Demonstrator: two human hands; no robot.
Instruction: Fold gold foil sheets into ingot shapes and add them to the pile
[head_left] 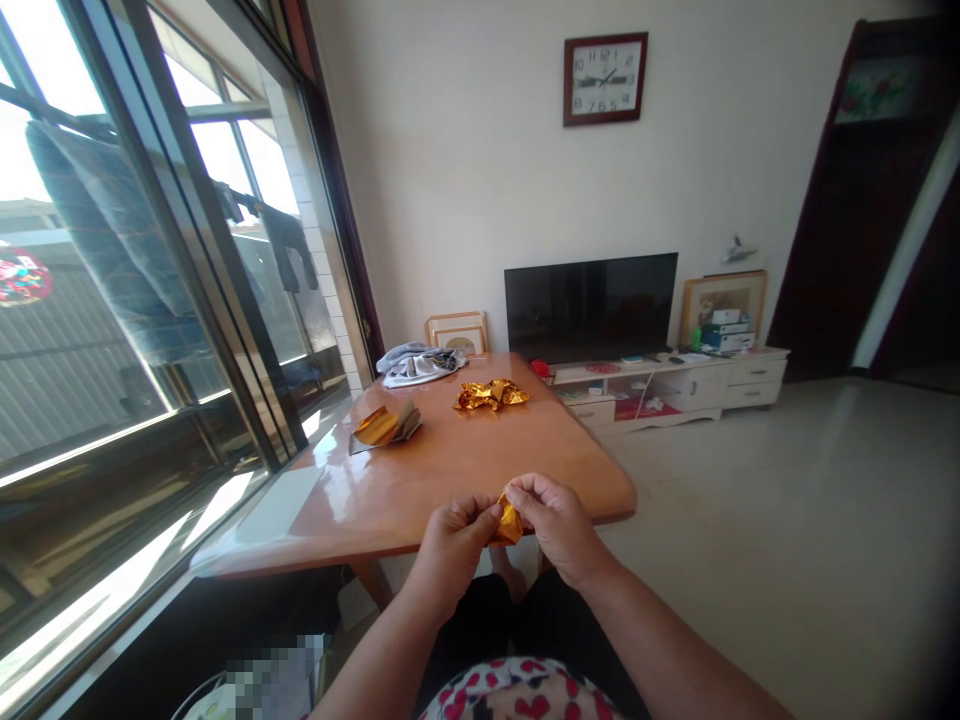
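My left hand point(451, 548) and my right hand point(553, 524) are both closed on a small piece of gold foil paper point(510, 522), held between them just off the near edge of the wooden table point(420, 480). The fingertips of both hands pinch the paper from either side. On the table farther off lies a heap of folded gold paper pieces point(491, 394). A stack of flat gold paper sheets point(386, 424) lies to the left of the heap.
A grey-and-white cloth point(417, 364) is bunched at the table's far corner. Large windows point(127, 300) run along the left. A television point(591, 304) stands on a low white cabinet point(675, 385) by the far wall, with a clock point(605, 78) above.
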